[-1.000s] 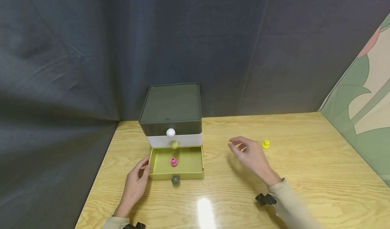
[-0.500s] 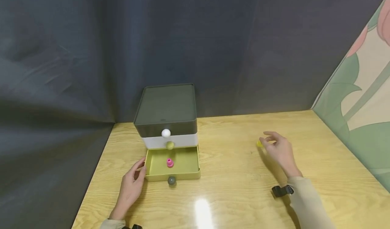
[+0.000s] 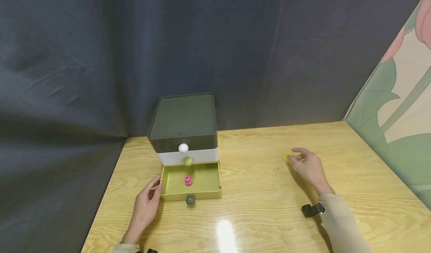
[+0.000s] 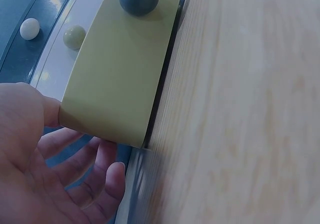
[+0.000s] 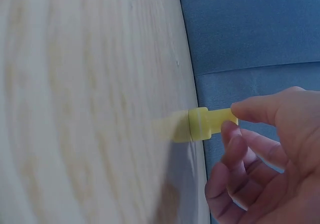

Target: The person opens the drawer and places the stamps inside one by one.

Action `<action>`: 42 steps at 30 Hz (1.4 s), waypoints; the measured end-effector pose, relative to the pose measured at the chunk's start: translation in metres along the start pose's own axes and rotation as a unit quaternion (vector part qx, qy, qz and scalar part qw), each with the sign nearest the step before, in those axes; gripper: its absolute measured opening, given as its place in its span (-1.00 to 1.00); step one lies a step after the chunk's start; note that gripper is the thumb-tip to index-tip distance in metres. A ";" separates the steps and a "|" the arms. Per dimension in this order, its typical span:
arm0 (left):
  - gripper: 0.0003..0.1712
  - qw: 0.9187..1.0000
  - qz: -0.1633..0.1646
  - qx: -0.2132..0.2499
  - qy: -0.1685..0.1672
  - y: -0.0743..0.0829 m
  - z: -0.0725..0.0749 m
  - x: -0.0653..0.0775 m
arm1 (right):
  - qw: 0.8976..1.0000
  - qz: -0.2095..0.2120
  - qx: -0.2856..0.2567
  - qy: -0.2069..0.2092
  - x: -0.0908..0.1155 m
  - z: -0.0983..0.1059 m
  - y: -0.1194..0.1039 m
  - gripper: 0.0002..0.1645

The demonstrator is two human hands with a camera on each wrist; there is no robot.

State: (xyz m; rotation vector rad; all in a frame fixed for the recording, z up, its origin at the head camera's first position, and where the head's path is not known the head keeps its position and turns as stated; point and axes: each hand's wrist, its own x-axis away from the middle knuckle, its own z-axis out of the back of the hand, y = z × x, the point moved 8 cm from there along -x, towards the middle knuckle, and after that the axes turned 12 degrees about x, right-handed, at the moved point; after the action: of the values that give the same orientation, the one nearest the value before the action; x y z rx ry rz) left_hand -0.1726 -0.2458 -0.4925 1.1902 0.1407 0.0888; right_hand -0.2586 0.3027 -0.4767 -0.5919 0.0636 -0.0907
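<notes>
My right hand pinches the narrow end of a small yellow stepped plastic piece between thumb and index finger; its wider base is at the tabletop. The other fingers curl loosely beneath. At the left, my left hand rests against the outer left side of the pulled-out olive-green bottom drawer, thumb and fingertips touching near its front corner. A small pink stepped piece of similar shape, with a hole in its top, lies inside that drawer.
The drawer unit has a dark top section with a white knob and a white middle drawer with an olive knob. Dark cloth hangs behind and left of the wooden table. A flowered cloth hangs at right.
My right hand has moved right to the yellow piece and now pinches it. My left hand stays at the drawer's side. The head view has shifted slightly.
</notes>
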 end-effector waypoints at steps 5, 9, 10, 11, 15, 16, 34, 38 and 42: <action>-0.49 1.000 0.002 -0.001 -0.002 -0.001 0.001 0.001 | 1.000 0.002 0.015 -0.012 -0.001 -0.003 0.000 -0.37; -0.49 1.000 0.000 -0.002 -0.003 -0.001 0.000 -0.001 | 1.000 0.006 0.024 -0.009 -0.002 -0.002 0.001 -0.38; -0.49 1.000 0.000 -0.002 -0.003 -0.001 0.000 -0.001 | 1.000 0.007 0.025 -0.008 -0.002 -0.002 0.000 -0.38; -0.49 1.000 0.000 -0.002 -0.002 -0.002 0.000 -0.001 | 1.000 0.008 0.025 -0.007 -0.002 -0.001 0.000 -0.38; -0.50 1.000 0.004 -0.006 0.003 -0.003 0.002 0.000 | 1.000 0.010 0.020 -0.008 -0.003 -0.003 -0.003 -0.37; -0.50 1.000 0.005 -0.006 0.004 -0.003 0.003 0.000 | 1.000 0.010 0.018 -0.009 -0.003 -0.003 -0.003 -0.36; -0.49 1.000 0.001 -0.002 -0.003 -0.001 -0.001 -0.002 | 0.999 0.023 -0.010 -0.019 0.002 -0.001 -0.020 -0.37; -0.50 1.000 0.003 -0.001 -0.001 -0.002 0.000 -0.001 | 0.999 0.033 -0.006 -0.013 0.003 0.001 -0.028 -0.39; -0.50 1.000 -0.001 0.001 0.000 -0.003 0.001 -0.001 | 0.999 0.042 -0.011 -0.014 0.006 0.001 -0.036 -0.41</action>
State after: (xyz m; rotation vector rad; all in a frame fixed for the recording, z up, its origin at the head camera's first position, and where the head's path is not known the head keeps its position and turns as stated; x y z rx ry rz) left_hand -0.1738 -0.2478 -0.4949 1.1916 0.1410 0.0873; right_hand -0.2545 0.2732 -0.4560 -0.6119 0.0627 -0.0004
